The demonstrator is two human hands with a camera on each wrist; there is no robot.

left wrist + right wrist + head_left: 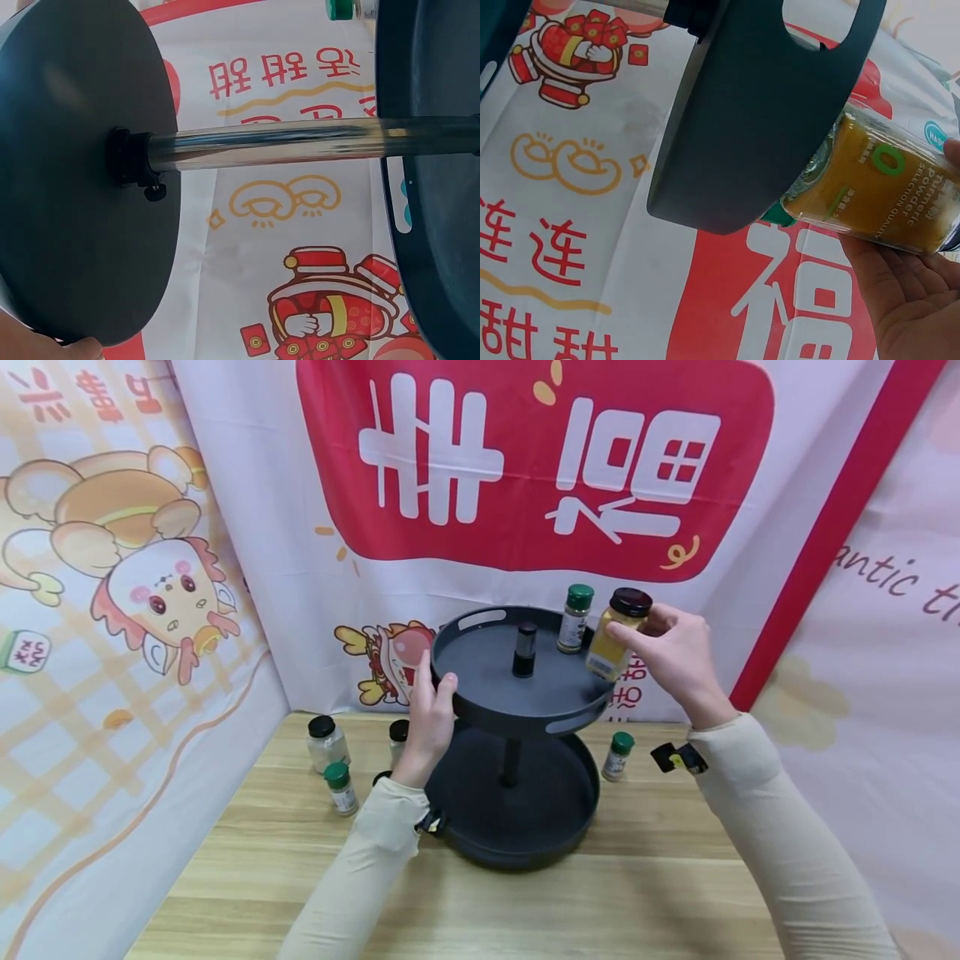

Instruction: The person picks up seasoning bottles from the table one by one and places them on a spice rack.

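Near the left edge of the table [247,877] stand a black-lidded jar [327,750] and a green-capped bottle [342,795]; your left hand [429,717], fingers fairly straight, rests against the left edge of the upper tray [480,677]. Your right hand [681,653] pinches the turmeric jar [611,647] at the tray's right edge.

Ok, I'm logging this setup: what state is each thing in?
Turmeric powder jar: capped, tilted, held by right hand.
Two-tier tray: upright, left hand touching it.
Green-capped bottle on tray: closed, upright.
Left green-capped bottle: closed, upright.
Right green-capped bottle: closed, upright.
Clear black-lidded jar: closed, upright.
Second black-lidded jar: closed, partly hidden.
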